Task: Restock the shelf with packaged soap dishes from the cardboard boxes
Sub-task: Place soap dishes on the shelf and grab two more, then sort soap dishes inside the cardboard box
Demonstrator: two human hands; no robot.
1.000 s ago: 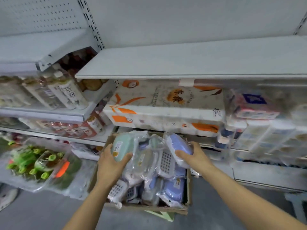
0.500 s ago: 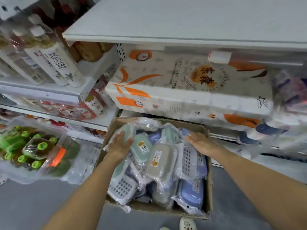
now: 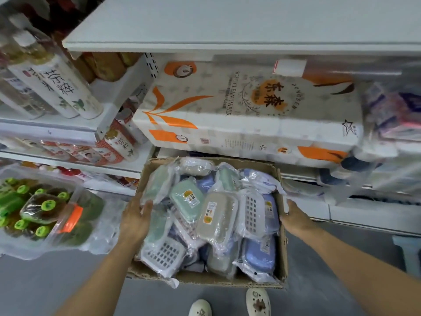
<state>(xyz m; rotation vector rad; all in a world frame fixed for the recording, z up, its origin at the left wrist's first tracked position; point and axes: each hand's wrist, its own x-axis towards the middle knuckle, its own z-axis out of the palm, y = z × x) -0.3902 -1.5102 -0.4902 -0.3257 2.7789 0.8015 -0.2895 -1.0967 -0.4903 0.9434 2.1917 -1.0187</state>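
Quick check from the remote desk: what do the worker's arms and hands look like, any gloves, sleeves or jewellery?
Both hands, left hand and right hand, are bare: no gloves, rings, watch or wristbands are visible. Both forearms are uncovered as far as the frame's bottom edge, so no sleeves show. No markings or tape appear on either arm.

Open cardboard box, bagged pastel soap dishes jumbled, seemingly full

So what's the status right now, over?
Left hand open against the box's left side, touching a green packet. Right hand gripping the cardboard box right wall. Soap dishes all boxed; nothing blocking.
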